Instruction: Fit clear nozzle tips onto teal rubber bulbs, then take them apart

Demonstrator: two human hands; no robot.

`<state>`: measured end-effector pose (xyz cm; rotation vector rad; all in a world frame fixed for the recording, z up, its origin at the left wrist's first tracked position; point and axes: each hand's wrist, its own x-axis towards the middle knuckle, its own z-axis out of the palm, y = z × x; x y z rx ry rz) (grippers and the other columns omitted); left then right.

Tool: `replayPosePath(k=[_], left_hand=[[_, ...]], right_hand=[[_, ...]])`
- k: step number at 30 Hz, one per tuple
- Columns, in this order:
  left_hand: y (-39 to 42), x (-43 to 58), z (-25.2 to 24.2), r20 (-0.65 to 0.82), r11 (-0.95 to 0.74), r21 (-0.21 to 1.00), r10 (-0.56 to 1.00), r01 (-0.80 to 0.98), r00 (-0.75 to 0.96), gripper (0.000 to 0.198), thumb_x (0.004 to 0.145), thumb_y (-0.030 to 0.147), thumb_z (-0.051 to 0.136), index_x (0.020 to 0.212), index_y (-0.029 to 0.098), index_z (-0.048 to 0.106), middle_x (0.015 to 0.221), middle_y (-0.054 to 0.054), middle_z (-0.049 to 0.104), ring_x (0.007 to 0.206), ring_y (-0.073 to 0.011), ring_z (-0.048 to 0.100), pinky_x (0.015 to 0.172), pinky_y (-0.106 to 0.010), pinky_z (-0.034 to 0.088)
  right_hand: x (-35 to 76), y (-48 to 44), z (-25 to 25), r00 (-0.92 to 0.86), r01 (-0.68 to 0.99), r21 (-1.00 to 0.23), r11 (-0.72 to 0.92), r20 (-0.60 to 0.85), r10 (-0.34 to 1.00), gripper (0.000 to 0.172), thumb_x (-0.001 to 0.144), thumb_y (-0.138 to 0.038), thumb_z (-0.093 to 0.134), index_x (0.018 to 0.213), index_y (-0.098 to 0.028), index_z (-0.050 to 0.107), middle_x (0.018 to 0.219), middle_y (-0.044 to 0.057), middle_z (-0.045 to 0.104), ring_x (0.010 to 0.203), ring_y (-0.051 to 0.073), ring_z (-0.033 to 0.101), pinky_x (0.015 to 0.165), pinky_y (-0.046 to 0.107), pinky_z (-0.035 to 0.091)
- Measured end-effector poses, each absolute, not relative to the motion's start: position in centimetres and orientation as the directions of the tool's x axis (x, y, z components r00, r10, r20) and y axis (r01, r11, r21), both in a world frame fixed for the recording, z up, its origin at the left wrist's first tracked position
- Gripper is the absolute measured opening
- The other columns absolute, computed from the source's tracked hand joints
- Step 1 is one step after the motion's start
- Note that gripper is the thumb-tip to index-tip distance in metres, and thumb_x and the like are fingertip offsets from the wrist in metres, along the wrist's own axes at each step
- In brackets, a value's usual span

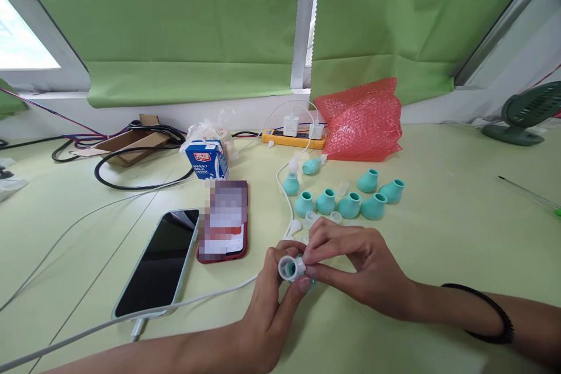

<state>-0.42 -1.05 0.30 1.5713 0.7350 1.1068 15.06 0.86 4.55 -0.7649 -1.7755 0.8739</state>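
Note:
My left hand (274, 298) is closed around a teal rubber squeeze bulb (312, 284), mostly hidden by my fingers. A translucent white plastic collar (289, 269) sits at the bulb's mouth, its round opening facing me. With thumb and fingertips together, my right hand (355, 257) pinches the collar's right side. Just beyond my hands stand several teal bulbs with open necks, one of them a bulb (349, 205) in the front row. Loose clear plastic pieces lie near them, among them a small cup (335, 217). Farther back are an upright bulb (291, 184) and a tipped bulb (311, 166), both with clear tips.
Left of my hands lie a black-screened phone (160, 263) and a red-cased phone (225, 222). A white cable (210, 297) crosses the table. Behind are a milk carton (207, 160), an orange power strip (284, 138), red bubble wrap (362, 123) and a green fan (526, 114).

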Motion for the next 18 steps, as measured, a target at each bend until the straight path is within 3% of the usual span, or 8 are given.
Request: replayPosePath(k=[6,10,18], left_hand=[[-1.2,-0.5,0.0,0.333,-0.327,0.941,0.865,-0.083,0.375,0.016,0.086,0.021,0.037,0.102,0.022,0.042,0.107,-0.006,0.043,0.107,-0.0190,0.038,0.092,-0.033,0.034],[-1.4,-0.6,0.0,0.353,-0.347,0.934,0.863,-0.083,0.362,0.019,0.086,0.019,0.038,0.104,0.021,0.043,0.110,-0.007,0.043,0.107,-0.0200,0.039,0.092,-0.034,0.035],[-1.1,-0.8,0.0,0.483,-0.500,0.863,0.781,-0.066,0.396,0.029,0.084,0.012,0.038,0.109,0.025,0.037,0.112,-0.007,0.043,0.109,-0.0202,0.041,0.090,-0.033,0.036]], right_hand=[[15.3,0.7,5.2,-0.381,0.066,-0.888,0.454,0.398,0.834,0.004,0.068,-0.016,0.065,0.071,-0.018,0.067,0.066,0.002,0.062,0.072,0.014,0.054,0.071,0.032,0.045],[15.5,0.8,5.5,-0.413,0.056,-0.907,0.417,0.359,0.837,0.011,0.069,-0.020,0.064,0.080,-0.019,0.067,0.072,0.003,0.063,0.073,0.014,0.054,0.072,0.032,0.046],[15.7,1.3,6.1,-0.500,0.094,-0.837,0.539,0.429,0.752,0.006,0.070,-0.017,0.064,0.073,-0.019,0.068,0.064,0.002,0.063,0.064,0.011,0.053,0.065,0.030,0.046]])
